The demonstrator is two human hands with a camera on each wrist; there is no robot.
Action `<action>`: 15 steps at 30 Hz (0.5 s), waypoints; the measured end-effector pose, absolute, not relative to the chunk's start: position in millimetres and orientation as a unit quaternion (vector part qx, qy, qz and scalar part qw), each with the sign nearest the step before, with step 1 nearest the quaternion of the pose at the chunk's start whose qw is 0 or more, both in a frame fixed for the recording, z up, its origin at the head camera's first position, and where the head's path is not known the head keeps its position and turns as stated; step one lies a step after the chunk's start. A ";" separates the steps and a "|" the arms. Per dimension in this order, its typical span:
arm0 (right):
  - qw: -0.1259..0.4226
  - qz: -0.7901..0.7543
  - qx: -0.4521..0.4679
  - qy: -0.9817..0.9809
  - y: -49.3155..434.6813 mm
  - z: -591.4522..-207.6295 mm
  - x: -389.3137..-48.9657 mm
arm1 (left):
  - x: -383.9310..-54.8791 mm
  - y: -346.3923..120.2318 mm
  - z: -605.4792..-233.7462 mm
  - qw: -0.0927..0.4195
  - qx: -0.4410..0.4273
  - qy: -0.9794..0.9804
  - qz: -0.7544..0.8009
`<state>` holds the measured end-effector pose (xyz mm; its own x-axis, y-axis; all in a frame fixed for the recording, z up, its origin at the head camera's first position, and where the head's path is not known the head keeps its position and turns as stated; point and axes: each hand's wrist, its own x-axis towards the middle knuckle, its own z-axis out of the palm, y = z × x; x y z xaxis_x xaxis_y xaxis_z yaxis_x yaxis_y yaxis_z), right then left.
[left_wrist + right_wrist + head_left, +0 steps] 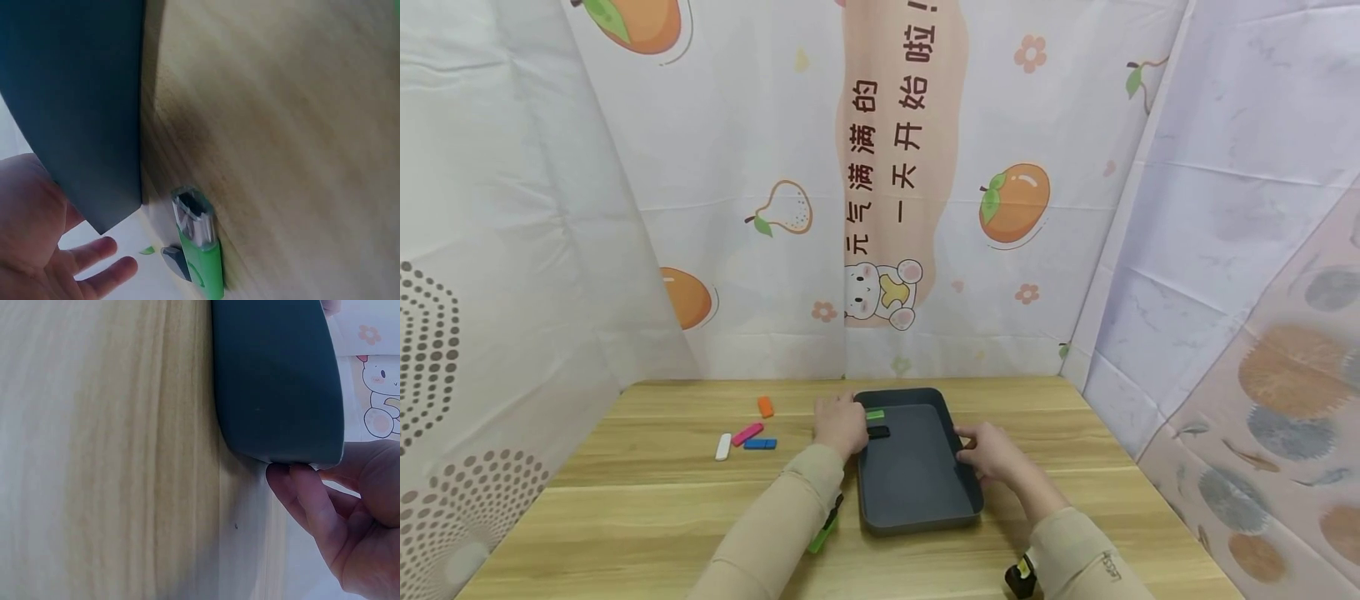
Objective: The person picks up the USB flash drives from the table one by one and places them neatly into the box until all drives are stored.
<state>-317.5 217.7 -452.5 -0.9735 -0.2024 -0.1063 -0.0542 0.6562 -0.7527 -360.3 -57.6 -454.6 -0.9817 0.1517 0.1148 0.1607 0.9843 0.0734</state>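
Observation:
A dark grey rectangular tray [917, 475] lies on the wooden table between both hands. My left hand [839, 423] holds its left side near the far corner, part of the fingers hidden behind the wall. In the left wrist view two fingers [109, 275] of that hand stick out past the tray's edge. The right hand [992, 454] grips the right rim, its fingertips [306, 478] pressed against the outer wall in the right wrist view. Inside the tray, close to the left hand, lie a green stick [875, 414] and a black stick [877, 432].
Beside the left forearm lies a green USB stick [203, 256] with a metal plug, next to a dark piece [175, 262]. Orange [765, 407], pink [747, 434], blue [760, 444] and white [723, 447] sticks lie farther left. A black-and-yellow object [1021, 577] sits by the right sleeve.

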 end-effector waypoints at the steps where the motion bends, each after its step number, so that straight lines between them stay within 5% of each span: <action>1: 0.090 -0.409 -0.071 0.905 217.9 -452.5 -317.7 | -360.5 -57.1 -455.0 0.055 -0.076 -0.995 -0.038; 15: 0.085 -0.410 -0.064 0.906 215.6 -452.1 -314.1 | -362.0 -55.9 -459.7 0.054 -0.062 -0.995 -0.054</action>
<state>-314.1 215.6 -452.1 -0.9774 -0.1854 -0.1015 -0.0462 0.6557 -0.7536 -362.0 -55.9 -459.7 -0.9866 0.1174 0.1137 0.1290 0.9865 0.1011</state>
